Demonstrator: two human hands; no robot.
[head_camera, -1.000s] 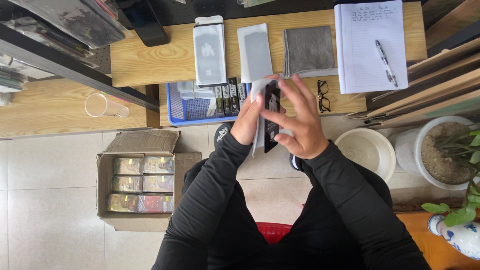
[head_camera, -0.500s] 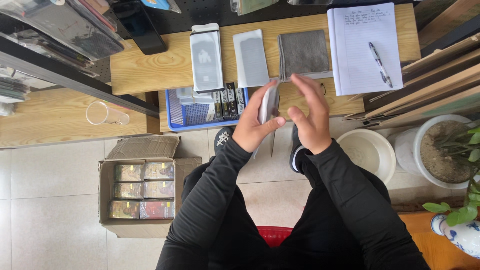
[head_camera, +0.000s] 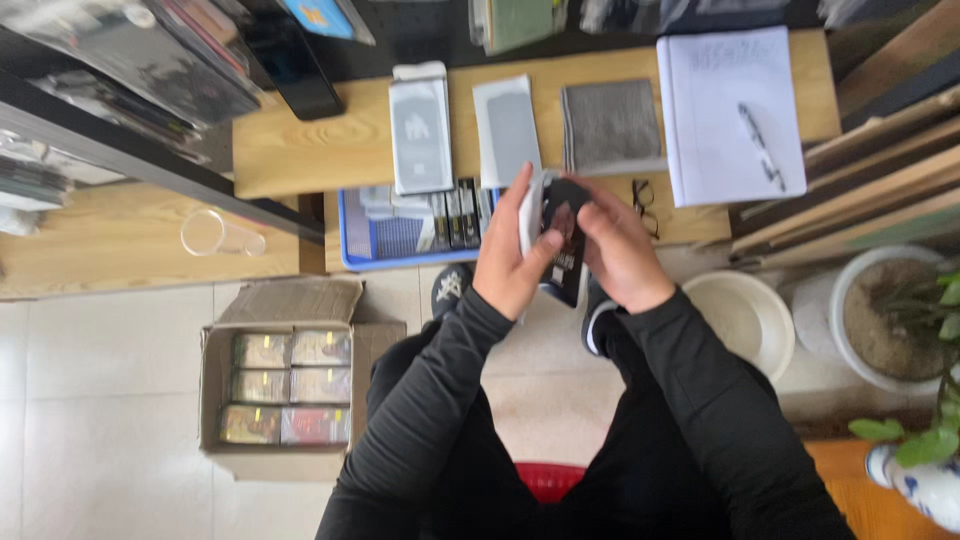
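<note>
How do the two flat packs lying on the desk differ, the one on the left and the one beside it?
The left pack is the longer, with a white border around a grey panel and a white tab at its top. The right pack is shorter, plain pale grey, and lies slightly tilted, while the left one lies straight. Both lie flat on the wooden desk, apart from the hands.

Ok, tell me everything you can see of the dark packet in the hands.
The dark packet is a flat, black, glossy-looking rectangle with a reddish print on its face, too small to read. It is held upright, slightly tilted, in front of the table edge, above the floor. The left hand grips its left side together with a white sheet; the right hand covers its right edge and upper corner.
</note>
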